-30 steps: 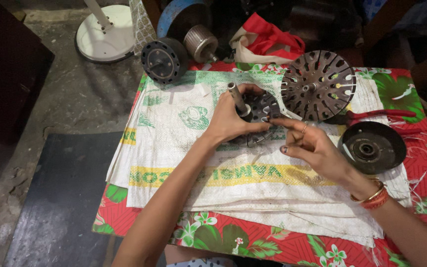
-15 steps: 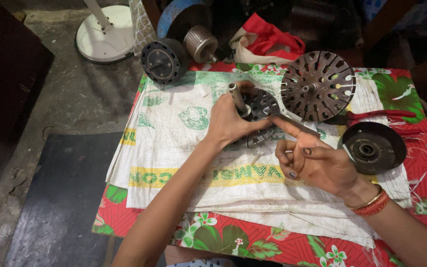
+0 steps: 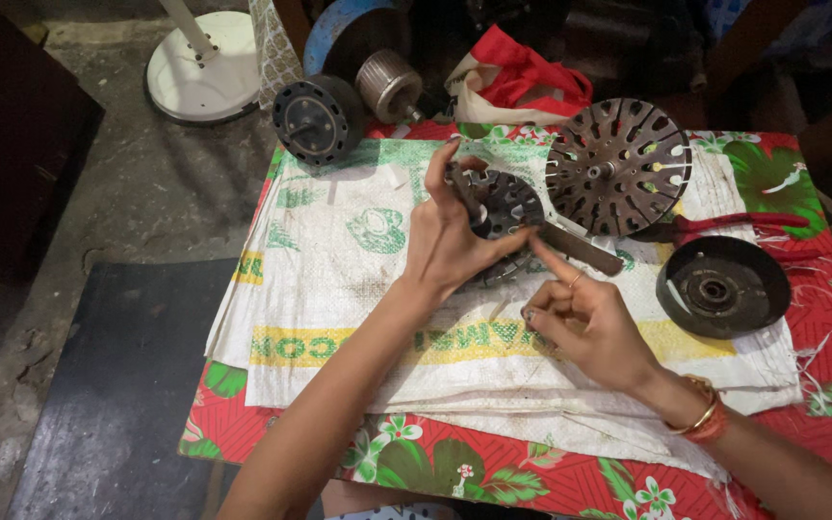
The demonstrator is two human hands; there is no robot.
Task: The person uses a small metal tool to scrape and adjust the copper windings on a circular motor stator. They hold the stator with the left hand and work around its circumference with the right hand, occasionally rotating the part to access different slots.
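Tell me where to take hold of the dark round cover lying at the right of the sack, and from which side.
Take the cover by its outer rim, coming from above with fingers on opposite edges. It lies flat on the sack, open side up; the raised rim offers a wall to pinch, and the hub at its centre looks too small to hold.

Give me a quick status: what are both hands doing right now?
Left hand grips dark motor part. Right hand pointing a finger at it, holding nothing. Slotted metal disc close beside.
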